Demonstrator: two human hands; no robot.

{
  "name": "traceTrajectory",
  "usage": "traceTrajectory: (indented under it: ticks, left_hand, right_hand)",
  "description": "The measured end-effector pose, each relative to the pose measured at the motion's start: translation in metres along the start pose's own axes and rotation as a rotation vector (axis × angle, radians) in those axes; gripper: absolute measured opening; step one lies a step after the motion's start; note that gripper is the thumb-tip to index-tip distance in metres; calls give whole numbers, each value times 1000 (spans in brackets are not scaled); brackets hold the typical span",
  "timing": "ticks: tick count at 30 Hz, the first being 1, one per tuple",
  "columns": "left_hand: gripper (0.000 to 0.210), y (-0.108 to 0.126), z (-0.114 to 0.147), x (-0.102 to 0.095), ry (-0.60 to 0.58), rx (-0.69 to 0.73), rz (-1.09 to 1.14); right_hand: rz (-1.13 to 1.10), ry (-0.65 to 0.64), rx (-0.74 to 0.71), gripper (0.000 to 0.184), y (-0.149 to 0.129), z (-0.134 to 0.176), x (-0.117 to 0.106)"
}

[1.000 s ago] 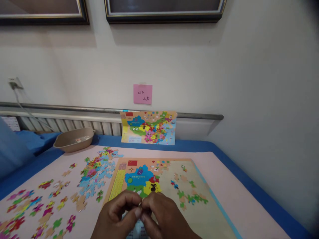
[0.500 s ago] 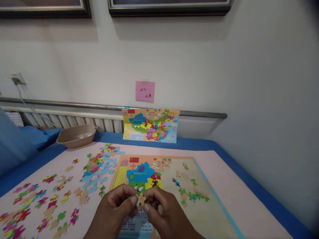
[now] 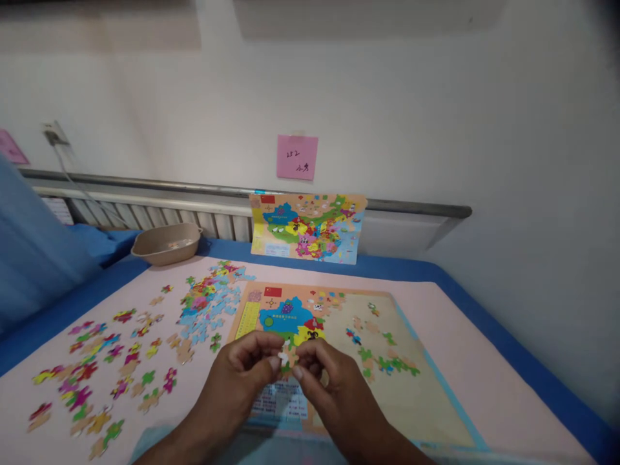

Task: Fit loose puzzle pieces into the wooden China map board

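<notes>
Between my two hands a small puzzle piece [image 3: 289, 356] in tan, white and green is pinched by the fingertips. My left hand [image 3: 247, 368] grips its left side, thumb and forefinger closed. On its right side, the thumb and forefinger of my right hand [image 3: 332, 381] close on it too. Both hands hover over the puzzle board [image 3: 402, 413], whose left part is filled with a colourful map. Several loose pieces, green and tan [image 3: 387, 363], lie on the board's bare right part. My hands hide part of the map's lower area.
Many loose pieces [image 3: 87, 371] spread over the pink mat [image 3: 194, 400] at the left, with a heap [image 3: 210, 297] beside the board. A brown basket [image 3: 167, 244] stands at the back left. A printed reference map [image 3: 307, 226] leans against the wall below a metal rail [image 3: 416, 208].
The view has tilted down and shifted left, so the scene sits higher and further right. Both hands still hold the piece, which has turned to show a white patch.
</notes>
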State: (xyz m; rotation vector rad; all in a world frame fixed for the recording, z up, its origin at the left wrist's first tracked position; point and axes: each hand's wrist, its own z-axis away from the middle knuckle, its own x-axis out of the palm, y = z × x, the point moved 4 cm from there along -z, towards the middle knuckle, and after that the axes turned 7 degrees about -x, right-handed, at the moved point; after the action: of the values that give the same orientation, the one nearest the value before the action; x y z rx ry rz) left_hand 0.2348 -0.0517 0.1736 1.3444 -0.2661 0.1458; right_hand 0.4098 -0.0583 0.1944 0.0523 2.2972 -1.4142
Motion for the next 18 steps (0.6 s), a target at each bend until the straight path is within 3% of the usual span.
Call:
traceTrajectory:
  ticks: [18]
  left_hand:
    - [27,3,-3,4,53,-56,-15]
  right_hand:
    - [36,-10,27,12,1,-1,3]
